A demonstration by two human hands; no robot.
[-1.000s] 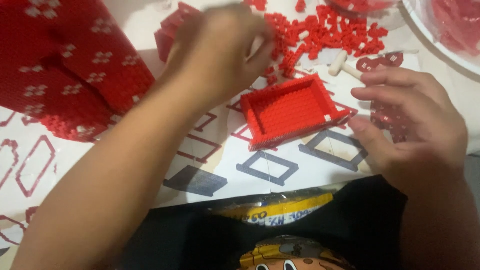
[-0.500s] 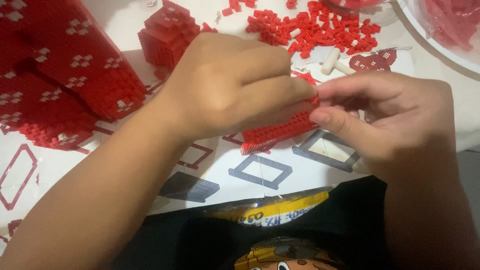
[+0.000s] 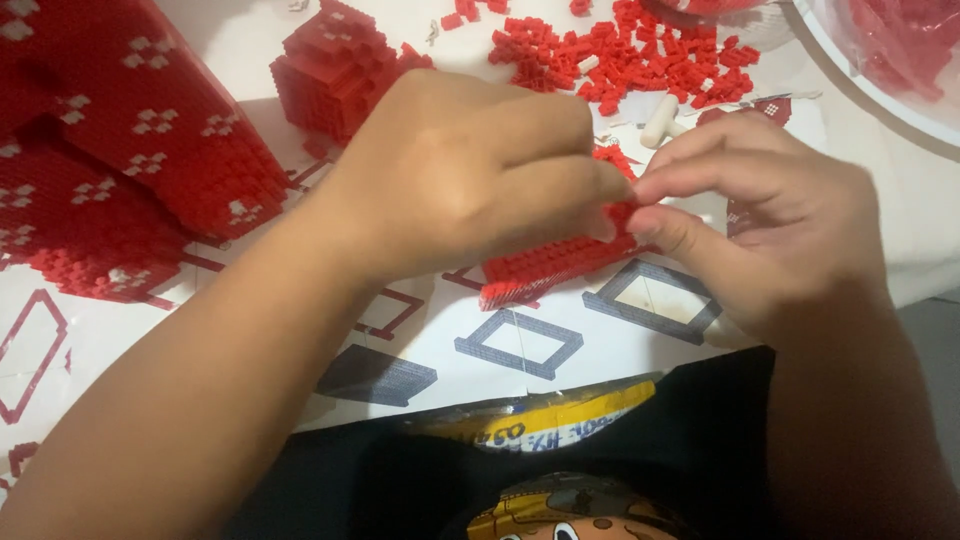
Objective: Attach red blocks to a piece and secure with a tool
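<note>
We look down on a white instruction sheet (image 3: 560, 400) printed with grey and red frame diagrams. At centre, our left hand (image 3: 470, 175) and right hand (image 3: 770, 220) both pinch a small red brick frame (image 3: 550, 265), fingers closed on it. At twelve o'clock lie loose red bricks (image 3: 640, 55); at ten o'clock, a large red brick model (image 3: 110, 170).

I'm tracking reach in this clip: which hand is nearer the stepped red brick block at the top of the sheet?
Left. The left hand lies just below and right of the stepped red brick block; the right hand is farther right.
</note>
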